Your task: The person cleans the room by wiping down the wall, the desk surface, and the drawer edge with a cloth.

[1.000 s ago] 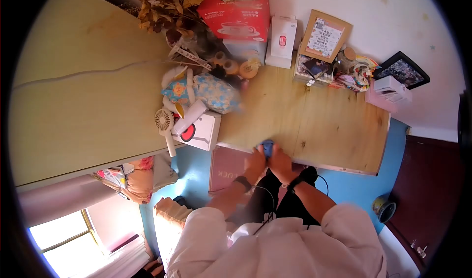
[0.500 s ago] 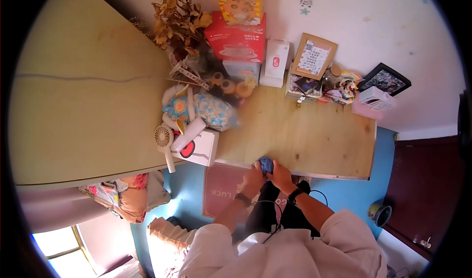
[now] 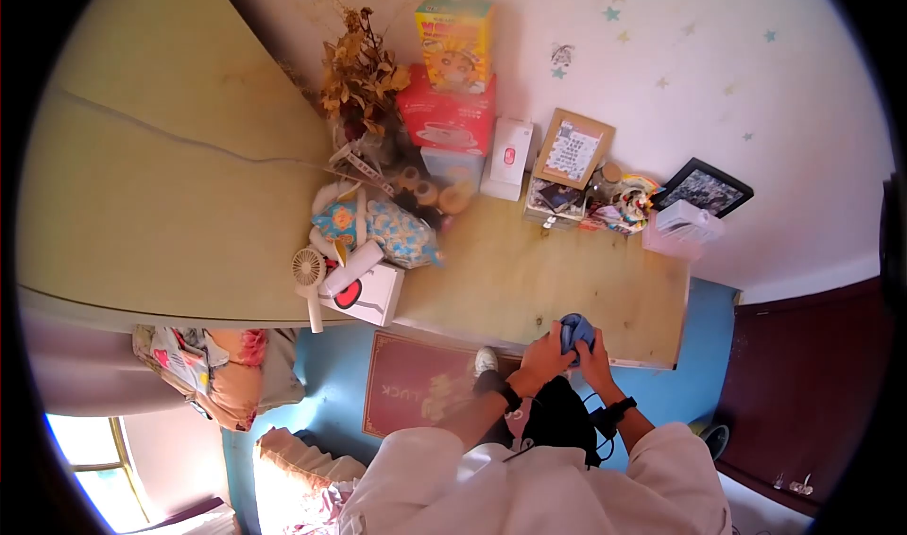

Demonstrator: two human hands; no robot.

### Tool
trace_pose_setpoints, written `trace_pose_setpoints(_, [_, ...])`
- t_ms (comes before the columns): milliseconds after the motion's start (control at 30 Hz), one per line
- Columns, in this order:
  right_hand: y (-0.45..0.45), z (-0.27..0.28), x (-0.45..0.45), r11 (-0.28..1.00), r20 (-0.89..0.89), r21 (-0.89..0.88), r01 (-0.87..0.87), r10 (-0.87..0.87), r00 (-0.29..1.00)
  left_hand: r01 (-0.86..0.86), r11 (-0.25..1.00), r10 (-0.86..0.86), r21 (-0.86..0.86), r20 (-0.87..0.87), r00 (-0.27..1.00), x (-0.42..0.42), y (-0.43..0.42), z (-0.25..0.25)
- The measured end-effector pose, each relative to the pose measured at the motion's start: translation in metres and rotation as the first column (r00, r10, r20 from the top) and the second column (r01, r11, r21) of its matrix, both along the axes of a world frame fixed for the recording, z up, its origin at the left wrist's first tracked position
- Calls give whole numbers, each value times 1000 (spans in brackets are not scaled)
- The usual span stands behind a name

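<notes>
A bunched blue cloth is held just over the front edge of the wooden desk. My left hand grips its left side with bent fingers. On the right side of the cloth, my right hand is closed around it too. The two hands are close together, and they hide part of the cloth. Its exact kind is too small to make out.
A white box with a handheld fan near it lies at the desk's left. Stacked boxes, a wooden picture frame and a black frame line the wall. A red mat covers floor below.
Both hands have moved to the right along the desk's front edge with the blue cloth. The camera view has shifted, and a shoe now shows on the mat.
</notes>
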State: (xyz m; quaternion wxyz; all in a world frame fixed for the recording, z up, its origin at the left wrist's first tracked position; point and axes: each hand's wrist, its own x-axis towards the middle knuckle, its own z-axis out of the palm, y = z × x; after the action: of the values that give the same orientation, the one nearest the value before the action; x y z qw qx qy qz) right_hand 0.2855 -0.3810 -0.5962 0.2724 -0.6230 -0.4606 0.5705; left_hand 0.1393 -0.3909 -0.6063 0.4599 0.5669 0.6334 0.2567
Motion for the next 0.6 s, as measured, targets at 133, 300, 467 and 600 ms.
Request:
trace_pose_setpoints(133, [34,35,20,982,-127,161,101,-81,989,-51,997,51,50,4,999,31,37,48])
trace_pose_setpoints(300, [86,85,67,917,-177,370,151,-90,980,-199,954,211,224,-29,977,97,86,100])
trace_pose_setpoints(467, [132,141,148,819,-259,553,149,-1,966,-166,844,215,510,-39,976,177,128,151])
trace_pose_setpoints(600, [150,185,208,776,-280,606,177,-1,960,-110,836,175,538,-71,982,233,147,197])
